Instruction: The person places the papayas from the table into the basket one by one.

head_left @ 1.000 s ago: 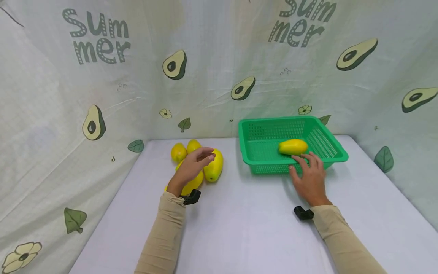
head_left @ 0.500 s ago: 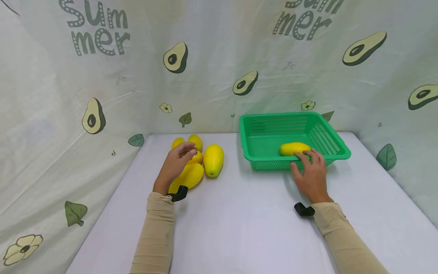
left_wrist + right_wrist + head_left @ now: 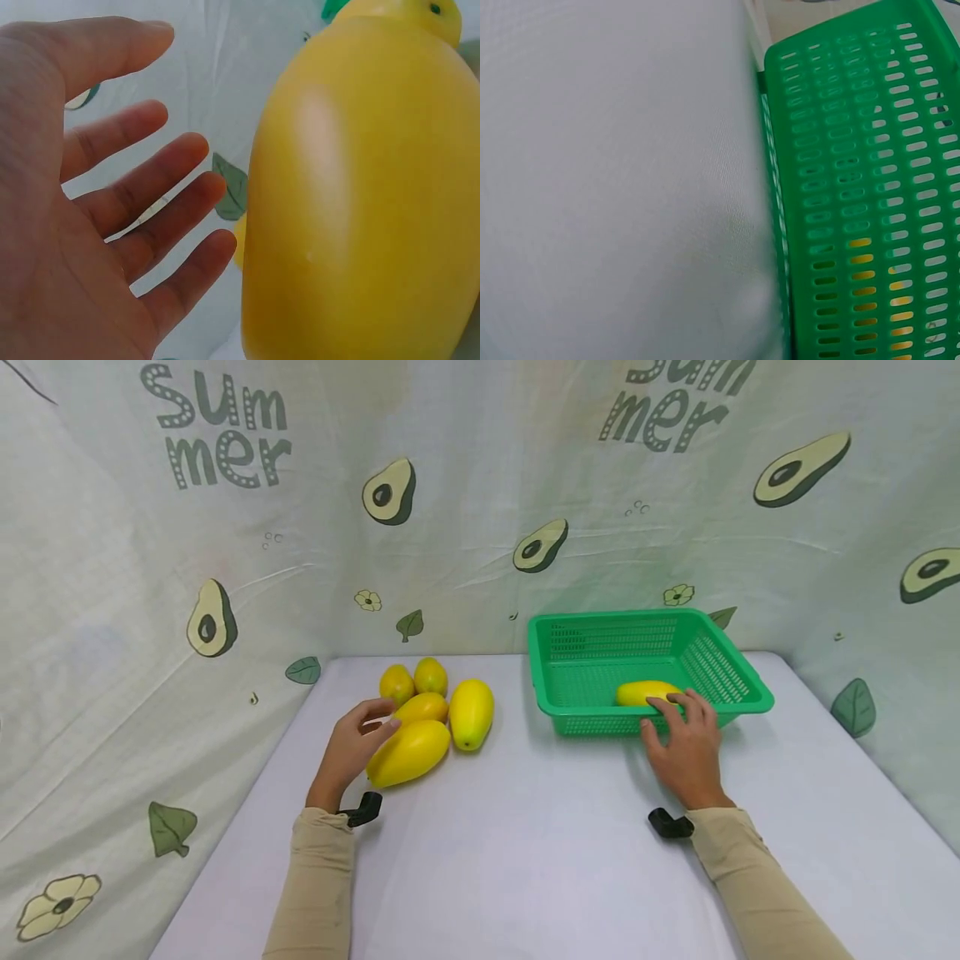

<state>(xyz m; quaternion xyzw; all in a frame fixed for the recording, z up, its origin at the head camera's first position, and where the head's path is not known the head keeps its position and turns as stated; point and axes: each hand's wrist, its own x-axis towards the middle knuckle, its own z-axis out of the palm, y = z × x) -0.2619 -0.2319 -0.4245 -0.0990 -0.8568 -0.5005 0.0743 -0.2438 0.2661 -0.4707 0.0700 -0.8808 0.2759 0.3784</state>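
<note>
My left hand [image 3: 352, 747] is beside a large yellow mango [image 3: 408, 754], its fingers loosely spread. In the left wrist view the open palm faces the mango [image 3: 360, 195], with a gap between them. A smaller mango [image 3: 422, 707] lies just behind, a yellow papaya [image 3: 471, 714] to the right, and two lemon-like fruits [image 3: 431, 677] further back. Over at the green basket [image 3: 585, 710], my right hand [image 3: 686, 747] holds the front rim, fingers over it and thumb in front. Inside, close to those fingers, lies a long yellow fruit [image 3: 637, 693]. The right wrist view shows basket wall [image 3: 840, 150] but no hand.
A white-covered table [image 3: 517, 843] carries the fruit and the basket. Behind it and along both sides hangs a pale curtain [image 3: 465, 460] printed with avocados, leaves and lettering. Each wrist wears a small black camera [image 3: 667, 823].
My left hand has moved left and toward me, from above the fruit pile to beside the large mango. The fruit in the basket has shifted toward the front wall. My right hand stays at the rim.
</note>
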